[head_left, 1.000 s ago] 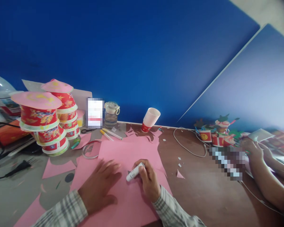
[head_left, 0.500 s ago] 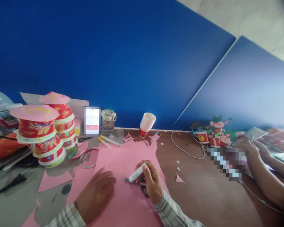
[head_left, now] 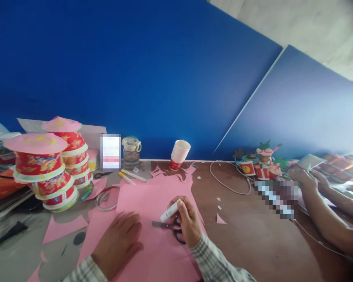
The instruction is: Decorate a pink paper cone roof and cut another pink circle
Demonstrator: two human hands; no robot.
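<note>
A large pink sheet of paper (head_left: 153, 196) lies on the table in front of me. My left hand (head_left: 119, 243) rests flat on it, fingers stretched out. Over the sheet's right part, my right hand (head_left: 190, 225) is closed around a white glue stick (head_left: 169, 211), tilted with one end pointing down to the left. Directly beneath that hand is a pair of black-handled scissors (head_left: 164, 225), blades toward the left; part of the handles is hidden by my fingers.
Stacked red paper bowls with pink tops (head_left: 38, 164) stand at left. Behind the sheet are a lidded glass jar (head_left: 131, 152), two markers (head_left: 133, 175) and tilted paper cups (head_left: 180, 152). A white cable (head_left: 223, 186) curves at right, near a co-worker's hands (head_left: 307, 178).
The view has shifted slightly, moving most things a little left. My left hand has settled lower on the paper. More of the scissors' blades shows below the glue stick.
</note>
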